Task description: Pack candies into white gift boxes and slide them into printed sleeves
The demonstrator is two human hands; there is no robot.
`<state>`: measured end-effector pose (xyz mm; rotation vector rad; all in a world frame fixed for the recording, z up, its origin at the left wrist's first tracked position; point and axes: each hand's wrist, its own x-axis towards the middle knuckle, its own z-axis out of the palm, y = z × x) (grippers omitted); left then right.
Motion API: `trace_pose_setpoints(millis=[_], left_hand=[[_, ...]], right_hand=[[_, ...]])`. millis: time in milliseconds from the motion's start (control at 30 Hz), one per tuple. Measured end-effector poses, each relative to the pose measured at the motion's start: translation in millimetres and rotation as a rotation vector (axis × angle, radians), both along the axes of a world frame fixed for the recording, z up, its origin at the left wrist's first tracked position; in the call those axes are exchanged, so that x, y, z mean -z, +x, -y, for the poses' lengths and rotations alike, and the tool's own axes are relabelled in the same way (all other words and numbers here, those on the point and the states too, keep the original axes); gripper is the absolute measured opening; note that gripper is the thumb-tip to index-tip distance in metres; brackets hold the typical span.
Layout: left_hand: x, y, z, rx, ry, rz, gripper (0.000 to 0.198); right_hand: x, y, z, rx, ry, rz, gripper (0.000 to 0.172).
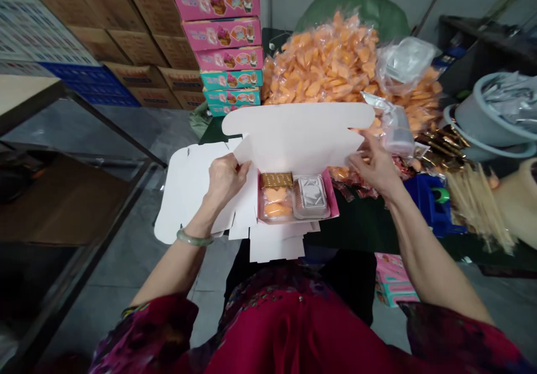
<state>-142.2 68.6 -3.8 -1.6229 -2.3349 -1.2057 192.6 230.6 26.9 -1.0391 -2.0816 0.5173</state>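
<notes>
A small pink cardboard box (333, 201) stands in front of me with its white lid (297, 136) raised. Inside, on the left, lie a gold packet (276, 180) and orange shaped pieces in clear wrap (277, 201). On the right sits a clear plastic tub with a silvery top (312, 193). My left hand (226, 178) is closed, its thumb and fingers at the lid's left side flap. At the right side flap my right hand (373, 161) pinches the card between thumb and fingers. Flat white unfolded boxes (184, 189) lie under and beside my left hand.
Pink and teal boxes (226, 32) are stacked behind the lid. A big heap of wrapped orange pieces (323, 55) covers the table's back. At right are a grey bucket (482, 105), a blue tape dispenser (423, 200) and wooden sticks (476, 200). Brown cartons (104, 4) stand at far left.
</notes>
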Motion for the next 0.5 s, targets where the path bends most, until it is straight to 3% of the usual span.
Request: trace_pose_setpoints(millis=[100,200,300,400,500], left_hand=[[-5.3,11.3,-3.2,-0.007,-0.009,0.067,0.032],[-0.8,32.8,-1.7,0.005,0.052,0.152,0.009],[11.3,51.8,6.4,0.019,0.084,0.153,0.022],[22.8,55.8,24.0,0.118,0.032,0.162,0.029],[31.4,45.1,49.5,0.252,-0.113,0.112,0.063]], right_hand=[[-8.6,-12.2,-8.6,-0.104,-0.033,0.085,0.032],[-9.2,-28.7,10.6,-0.052,0.066,0.074,0.035],[1.3,-32.3,42.2,-0.028,0.079,0.045,0.043],[22.4,-22.5,74.7,-0.058,0.037,0.047,0.037],[49.6,-4.2,101.2,-0.119,-0.033,0.102,0.047]])
